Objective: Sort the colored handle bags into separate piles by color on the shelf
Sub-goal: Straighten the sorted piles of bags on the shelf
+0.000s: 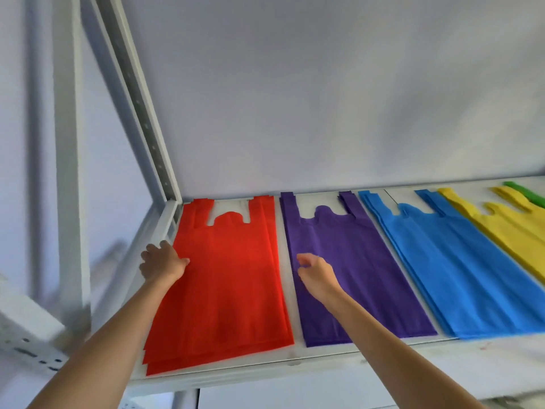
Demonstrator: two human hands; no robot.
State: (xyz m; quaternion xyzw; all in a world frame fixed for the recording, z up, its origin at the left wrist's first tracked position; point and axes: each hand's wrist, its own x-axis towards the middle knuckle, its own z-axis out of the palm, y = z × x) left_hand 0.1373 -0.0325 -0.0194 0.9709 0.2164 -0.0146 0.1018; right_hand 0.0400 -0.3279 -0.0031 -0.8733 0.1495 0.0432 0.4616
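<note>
A: What lies on the shelf [295, 354]?

B: Five flat piles in a row: red pile [224, 278] at lower left of the frame, purple pile [348, 261] at centre, blue pile [460, 267] to the right, yellow pile [510, 228] at the right edge, a green scrap [528, 191] at upper right.

A: So which step is this?

B: Tidying, I judge; the colours look separated. Next calls for squaring the red pile's fanned lower edges.

A: And the hands?

B: Left hand [162, 262] rests flat, fingers spread, on the red pile's left edge, gripping nothing. Right hand [317, 276] hovers over the purple pile, fingers curled loosely, apparently empty.
</note>
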